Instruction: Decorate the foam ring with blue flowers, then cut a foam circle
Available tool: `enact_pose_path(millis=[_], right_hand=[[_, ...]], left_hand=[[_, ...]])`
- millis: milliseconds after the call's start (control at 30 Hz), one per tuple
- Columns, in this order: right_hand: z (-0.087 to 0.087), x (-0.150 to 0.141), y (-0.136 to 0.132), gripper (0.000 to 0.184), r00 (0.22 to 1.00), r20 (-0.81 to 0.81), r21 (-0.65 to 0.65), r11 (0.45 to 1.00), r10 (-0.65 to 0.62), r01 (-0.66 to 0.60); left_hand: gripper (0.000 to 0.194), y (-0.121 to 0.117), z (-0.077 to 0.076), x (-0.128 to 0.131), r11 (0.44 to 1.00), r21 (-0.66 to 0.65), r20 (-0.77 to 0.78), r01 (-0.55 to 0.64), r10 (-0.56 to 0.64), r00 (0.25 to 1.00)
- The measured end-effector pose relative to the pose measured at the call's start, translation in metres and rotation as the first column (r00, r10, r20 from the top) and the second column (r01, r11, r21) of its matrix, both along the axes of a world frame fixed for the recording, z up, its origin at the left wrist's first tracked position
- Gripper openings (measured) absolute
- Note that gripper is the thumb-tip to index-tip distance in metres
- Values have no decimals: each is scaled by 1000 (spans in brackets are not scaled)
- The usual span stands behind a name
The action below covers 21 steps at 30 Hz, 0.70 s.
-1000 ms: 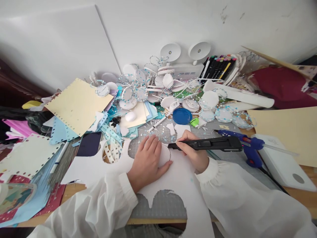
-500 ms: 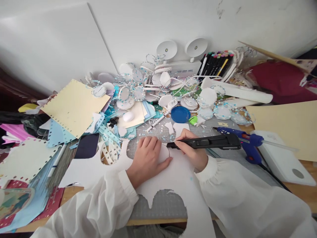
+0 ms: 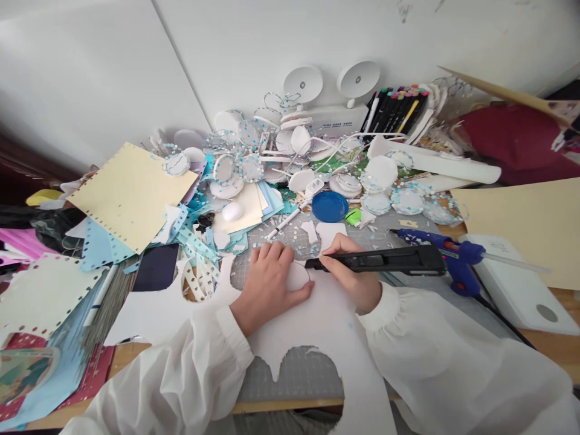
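Observation:
My right hand [image 3: 351, 272] grips a black utility knife [image 3: 385, 260], its blade end touching the white foam sheet [image 3: 317, 323] at a curved line. Flat on that sheet, just left of the blade, rests my left hand [image 3: 274, 281], fingers spread and thumb stretched to the right. A rounded outline [image 3: 299, 276] shows between the left fingers and the knife. The sheet has large scalloped cut-outs with ragged edges. Under it lies a grey cutting mat [image 3: 312, 374], seen through the openings.
A blue glue gun [image 3: 457, 257] lies right of the knife beside a white flat device [image 3: 521, 290]. White discs with blue-beaded wire [image 3: 380, 174] pile up behind, near a blue lid [image 3: 330, 206] and markers [image 3: 396, 110]. Punched paper [image 3: 133, 196] and a dark phone [image 3: 156, 267] lie left.
The view has shifted slightly. Both hands keep nearly the same place on the foam sheet, and the knife's rear end has swung very slightly; its tip stays at the curved line.

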State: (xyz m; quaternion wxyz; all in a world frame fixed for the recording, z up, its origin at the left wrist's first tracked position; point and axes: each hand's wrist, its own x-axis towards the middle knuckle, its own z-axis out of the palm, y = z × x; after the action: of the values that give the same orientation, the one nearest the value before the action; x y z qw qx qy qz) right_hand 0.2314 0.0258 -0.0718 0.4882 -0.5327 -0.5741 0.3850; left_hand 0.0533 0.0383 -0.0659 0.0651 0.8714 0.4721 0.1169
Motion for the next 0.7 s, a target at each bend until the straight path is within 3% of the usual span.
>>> enact_pose_path(millis=[133,267,367,700], right_hand=[[-5,5,0,13,1000,16,50,999,-17,16],[-9,10,2,9,987,92,65,988,131,-138],[-11,11,3,6,974,143,79,979,176,-188],[-10,12,2,3,953,262,188,960,153,-206]], left_hand=[[40,1,-1,-1,999,-44,15,-9,10,1000],[42,1,-4,-1,999,-47,39,-8,10,999],[42,2,-6,-2,1000,-30,54,-1,3,999],[43,2,-8,-3,1000,-10,47,-1,2,999]])
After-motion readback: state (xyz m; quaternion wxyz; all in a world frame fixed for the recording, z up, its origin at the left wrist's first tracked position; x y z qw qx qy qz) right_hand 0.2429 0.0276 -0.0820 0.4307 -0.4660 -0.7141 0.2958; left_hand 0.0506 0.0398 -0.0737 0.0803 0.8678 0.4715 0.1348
